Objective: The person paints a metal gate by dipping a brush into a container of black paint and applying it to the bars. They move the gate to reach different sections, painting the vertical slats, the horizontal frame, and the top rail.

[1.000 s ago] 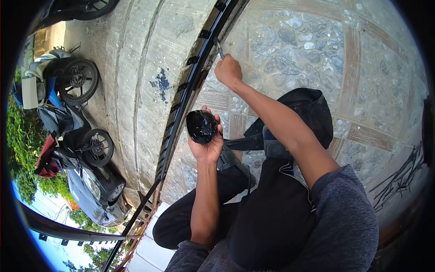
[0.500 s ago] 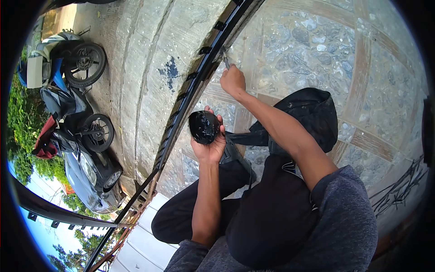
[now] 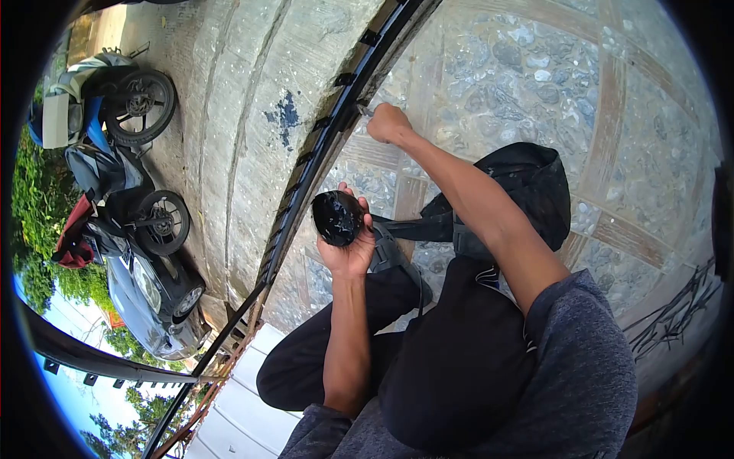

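Observation:
My left hand (image 3: 353,256) cups a small round container of black paint (image 3: 337,219), its fingers wrapped round the side. The paint looks wet and glossy. Farther up, my right hand (image 3: 388,124) is closed on a slim paintbrush (image 3: 365,112), mostly hidden by the fist. The brush tip reaches the lower side of a long black metal rail (image 3: 330,136), which runs diagonally across the view; whether it touches is too small to tell.
A black bag (image 3: 527,191) lies on the stone-patterned floor (image 3: 527,84) by my right forearm. Beyond the rail, dark paint splotches (image 3: 284,118) mark the concrete (image 3: 252,76). Motorcycles (image 3: 115,153) and a grey car (image 3: 149,302) stand at the left. Dark strips (image 3: 669,321) lie at the right.
My right hand has moved slightly up and left along the rail with the paintbrush. My left hand and the paint container have shifted slightly left.

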Demonstrator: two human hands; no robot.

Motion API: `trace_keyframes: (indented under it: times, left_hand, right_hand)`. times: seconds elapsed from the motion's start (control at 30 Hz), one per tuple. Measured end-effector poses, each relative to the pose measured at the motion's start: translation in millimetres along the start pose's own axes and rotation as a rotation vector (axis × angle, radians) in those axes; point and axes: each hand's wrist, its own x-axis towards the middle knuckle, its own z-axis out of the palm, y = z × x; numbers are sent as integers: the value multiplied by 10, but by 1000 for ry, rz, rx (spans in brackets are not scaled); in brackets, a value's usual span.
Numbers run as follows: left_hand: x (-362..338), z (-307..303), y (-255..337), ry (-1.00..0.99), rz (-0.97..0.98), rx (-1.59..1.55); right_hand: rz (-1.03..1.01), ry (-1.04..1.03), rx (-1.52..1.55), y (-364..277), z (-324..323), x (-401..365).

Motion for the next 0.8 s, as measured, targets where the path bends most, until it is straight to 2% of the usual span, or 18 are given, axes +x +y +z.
trace_keyframes:
  times: [0.13, 0.23, 0.37, 0.5, 0.6, 0.73, 0.8]
  left_hand:
    - [-11, -40, 6, 1, -4, -3]
    - [9, -91, -5, 1, -22, 16]
    - [24, -54, -32, 1, -28, 21]
    - [6, -54, 3, -12, -29, 27]
    - [9, -37, -17, -6, -14, -1]
    - [8, -36, -7, -10, -17, 4]
    - [14, -44, 6, -19, -37, 24]
  right_hand:
    - [-5, 281, 186, 62, -272, -37]
    - [-3, 378, 301, 44, -114, -123]
    - [-99, 202, 135, 28, 323, -132]
    - [-102, 4, -19, 8, 28, -210]
    - [-192, -159, -177, 105, -255, 189]
    - [-225, 97, -120, 195, -881, 365]
    - [-172, 290, -20, 238, -1053, 318]
